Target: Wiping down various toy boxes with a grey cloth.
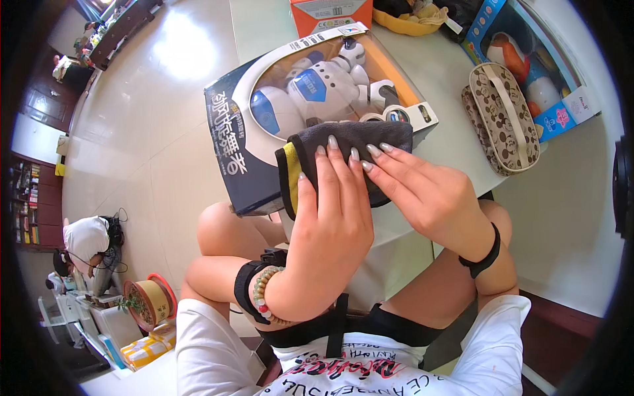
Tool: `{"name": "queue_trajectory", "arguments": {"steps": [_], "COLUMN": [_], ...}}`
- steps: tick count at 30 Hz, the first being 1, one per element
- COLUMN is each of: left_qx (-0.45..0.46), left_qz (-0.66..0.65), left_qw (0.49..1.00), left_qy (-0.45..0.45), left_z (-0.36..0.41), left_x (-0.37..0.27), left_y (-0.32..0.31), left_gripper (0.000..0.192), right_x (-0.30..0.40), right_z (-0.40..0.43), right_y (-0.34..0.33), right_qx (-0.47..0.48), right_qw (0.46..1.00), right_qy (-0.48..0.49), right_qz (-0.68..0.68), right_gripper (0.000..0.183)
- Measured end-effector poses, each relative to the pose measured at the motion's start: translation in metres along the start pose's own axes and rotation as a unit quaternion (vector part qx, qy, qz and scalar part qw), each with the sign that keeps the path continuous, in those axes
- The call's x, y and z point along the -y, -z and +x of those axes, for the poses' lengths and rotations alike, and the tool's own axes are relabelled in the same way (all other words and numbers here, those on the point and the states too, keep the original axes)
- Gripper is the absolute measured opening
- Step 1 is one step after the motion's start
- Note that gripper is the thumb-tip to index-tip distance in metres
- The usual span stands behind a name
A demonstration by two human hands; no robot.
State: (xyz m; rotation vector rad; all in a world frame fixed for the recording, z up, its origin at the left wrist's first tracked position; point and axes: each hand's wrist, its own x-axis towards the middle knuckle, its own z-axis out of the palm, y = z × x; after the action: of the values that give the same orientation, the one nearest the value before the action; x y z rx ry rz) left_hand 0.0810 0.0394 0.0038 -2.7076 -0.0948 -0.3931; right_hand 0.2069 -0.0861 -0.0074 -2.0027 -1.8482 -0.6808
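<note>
A folded dark grey cloth with a yellow, black-bound edge (pixel 322 141) lies over the near edge of a boxed toy robot (pixel 324 89), whose clear window shows a white and blue figure. Both hands rest on the cloth. My left hand (pixel 332 213) presses it from above, fingers pointing away from me, near the yellow edge. Touching the cloth's right part with its fingertips is my right hand (pixel 428 193), which comes in at a slant. What lies under the cloth is hidden.
Behind the box stand an orange and white box (pixel 329 17) and a yellow fabric item (pixel 408 22). On the right, a patterned zip case (pixel 505 119) leans by a blue toy box (pixel 564 116). At far left, people are near a potted plant (pixel 141 304) and shelves.
</note>
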Motion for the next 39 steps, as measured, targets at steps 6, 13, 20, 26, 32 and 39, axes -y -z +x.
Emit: {"name": "queue_trajectory", "arguments": {"steps": [6,13,20,26,32,39], "left_qx": [-0.09,-0.043,0.118,0.137,0.165,0.26], "left_qz": [-0.002,0.02,-0.057,-0.372,-0.33,-0.605], "left_qw": [0.995,0.998,0.982,0.906,0.917,0.707], "left_qy": [-0.031,-0.045,-0.137,-0.146,0.153,0.259], "left_z": [-0.006,-0.002,-0.005,-0.004,-0.009,-0.076], "left_x": [0.005,0.007,0.006,0.064,0.13,0.192], "left_y": [-0.01,-0.004,-0.021,0.023,0.017,-0.088], "left_gripper": [0.031,0.037,0.049,0.066,0.045,0.05], "right_x": [-0.002,0.002,-0.018,-0.081,-0.123,-0.121], "right_z": [-0.002,-0.002,-0.011,-0.009,-0.019,-0.007], "right_y": [0.005,0.002,-0.016,0.016,0.006,-0.04], "right_qx": [0.004,0.004,0.172,0.157,0.048,0.141], "right_qw": [1.0,1.0,0.976,0.899,0.817,0.764], "right_qy": [0.001,0.014,0.012,-0.137,-0.357,-0.36], "right_qz": [0.031,0.027,0.13,0.384,0.451,0.516], "right_gripper": [0.026,0.025,0.018,0.019,0.022,0.028]}}
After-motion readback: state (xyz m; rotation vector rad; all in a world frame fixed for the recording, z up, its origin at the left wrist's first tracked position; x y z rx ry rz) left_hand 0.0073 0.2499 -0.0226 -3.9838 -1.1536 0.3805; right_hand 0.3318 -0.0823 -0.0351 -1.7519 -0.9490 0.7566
